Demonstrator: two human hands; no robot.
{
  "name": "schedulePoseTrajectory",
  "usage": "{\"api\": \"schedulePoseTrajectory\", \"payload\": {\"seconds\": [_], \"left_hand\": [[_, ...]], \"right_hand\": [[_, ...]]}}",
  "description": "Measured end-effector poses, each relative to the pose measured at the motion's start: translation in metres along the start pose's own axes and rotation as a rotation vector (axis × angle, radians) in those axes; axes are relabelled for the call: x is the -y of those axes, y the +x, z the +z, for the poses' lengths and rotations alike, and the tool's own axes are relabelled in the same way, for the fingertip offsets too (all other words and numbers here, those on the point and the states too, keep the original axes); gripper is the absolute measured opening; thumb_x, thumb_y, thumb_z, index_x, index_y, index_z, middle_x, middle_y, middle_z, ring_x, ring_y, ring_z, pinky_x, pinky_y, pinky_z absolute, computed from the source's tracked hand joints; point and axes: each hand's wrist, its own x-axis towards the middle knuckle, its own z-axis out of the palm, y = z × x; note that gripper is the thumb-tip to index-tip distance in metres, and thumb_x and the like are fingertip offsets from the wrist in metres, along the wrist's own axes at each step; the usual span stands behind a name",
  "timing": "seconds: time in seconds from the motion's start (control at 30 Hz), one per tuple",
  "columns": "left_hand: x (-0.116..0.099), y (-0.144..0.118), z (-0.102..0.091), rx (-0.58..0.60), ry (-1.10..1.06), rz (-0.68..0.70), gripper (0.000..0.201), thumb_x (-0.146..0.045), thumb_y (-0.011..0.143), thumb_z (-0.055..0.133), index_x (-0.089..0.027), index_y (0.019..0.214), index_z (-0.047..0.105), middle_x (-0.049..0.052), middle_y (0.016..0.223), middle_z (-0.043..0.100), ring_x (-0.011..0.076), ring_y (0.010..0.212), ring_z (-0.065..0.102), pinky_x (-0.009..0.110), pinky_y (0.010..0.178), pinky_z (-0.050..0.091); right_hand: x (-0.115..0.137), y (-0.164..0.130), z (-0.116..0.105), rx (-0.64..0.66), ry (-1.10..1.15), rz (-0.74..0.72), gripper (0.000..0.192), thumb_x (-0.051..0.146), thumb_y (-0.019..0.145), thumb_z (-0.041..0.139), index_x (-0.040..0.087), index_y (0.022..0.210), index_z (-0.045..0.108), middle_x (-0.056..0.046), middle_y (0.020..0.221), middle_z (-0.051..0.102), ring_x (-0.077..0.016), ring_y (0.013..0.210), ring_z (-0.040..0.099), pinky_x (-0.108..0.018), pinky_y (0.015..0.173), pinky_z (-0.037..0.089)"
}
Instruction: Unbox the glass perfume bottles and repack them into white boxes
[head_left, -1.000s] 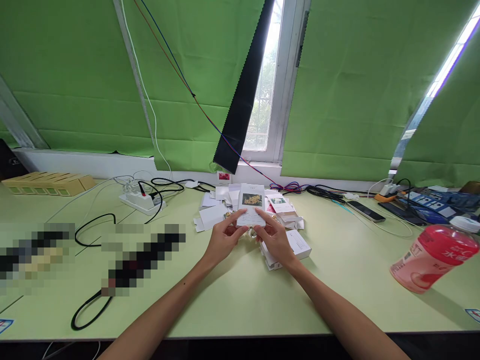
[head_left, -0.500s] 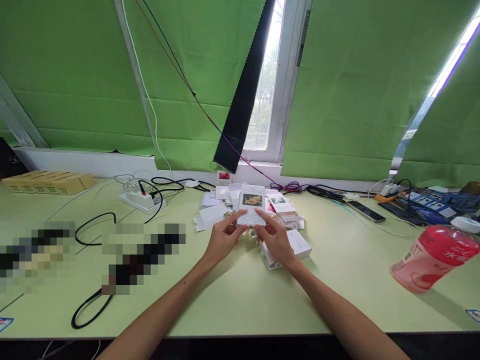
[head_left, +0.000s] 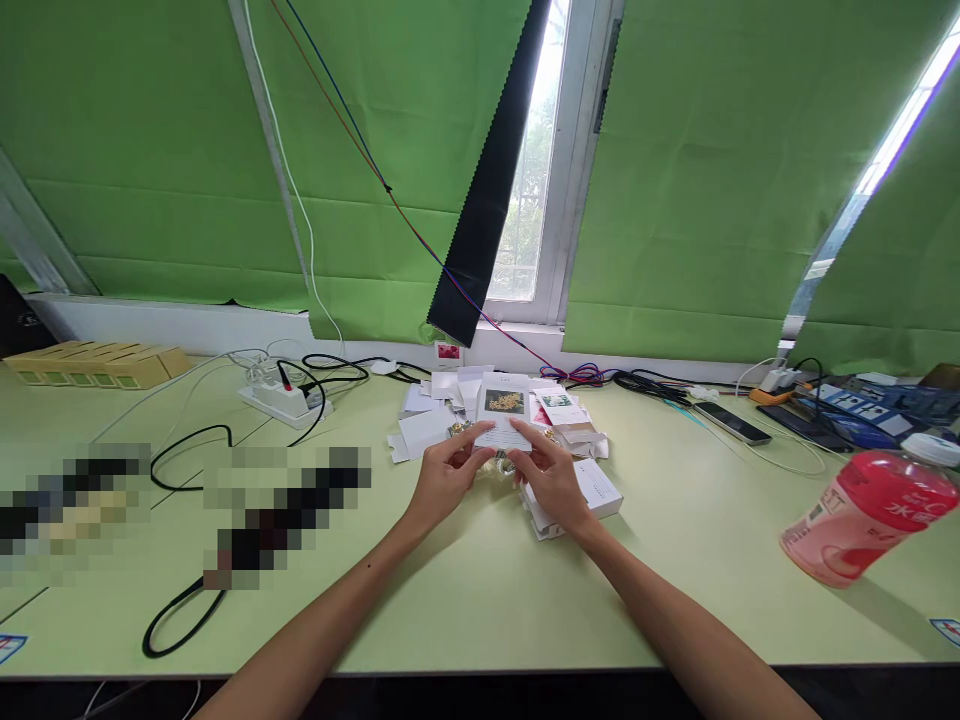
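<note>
Between my two hands is a white printed card (head_left: 504, 405) with a picture of yellow flowers on its upper half. My left hand (head_left: 452, 474) pinches its lower left corner, thumb below and forefinger on its face. At the lower right corner my right hand (head_left: 550, 476) grips it the same way. Small shiny gold and clear items show partly under the card and fingers; I cannot make out what they are. Behind lie several opened white paper boxes (head_left: 427, 433). A white box (head_left: 600, 488) with small print sits beside my right hand, partly covered by it.
On the right stand a pink drink bottle (head_left: 862, 515) and, farther back, a phone (head_left: 731, 423). A white power strip (head_left: 283, 402) with tangled cables is at the back left, near yellow cartons (head_left: 97, 366). A black cable loop (head_left: 184, 625) lies at the front left.
The card's top edge has tipped very slightly. Both hands keep their hold in nearly the same place, and nothing else has visibly moved.
</note>
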Motion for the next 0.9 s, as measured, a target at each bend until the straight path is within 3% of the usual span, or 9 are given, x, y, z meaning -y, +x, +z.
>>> {"api": "schedulePoseTrajectory", "payload": {"seconds": [0.47, 0.9], "left_hand": [[-0.0015, -0.0011, -0.0013, 0.018, -0.022, -0.015, 0.055, -0.058, 0.093, 0.053, -0.018, 0.127, 0.068, -0.004, 0.061, 0.047, 0.0081, 0.047, 0.044, 0.021, 0.047, 0.037], [-0.0013, -0.0015, -0.0018, 0.006, -0.042, 0.025, 0.057, -0.057, 0.097, 0.048, -0.019, 0.138, 0.059, -0.003, 0.069, 0.053, 0.0072, 0.047, 0.047, 0.021, 0.047, 0.040]], "right_hand": [[-0.0021, -0.0016, -0.0008, 0.007, -0.049, -0.023, 0.053, 0.046, 0.090, 0.066, 0.019, 0.135, 0.064, 0.001, 0.075, 0.064, -0.0110, 0.055, 0.054, -0.027, 0.055, 0.054], [0.0005, -0.0029, -0.0012, 0.025, -0.166, -0.070, 0.056, 0.055, 0.103, 0.040, 0.020, 0.144, 0.055, 0.003, 0.060, 0.058, -0.0150, 0.053, 0.058, -0.027, 0.056, 0.050]]}}
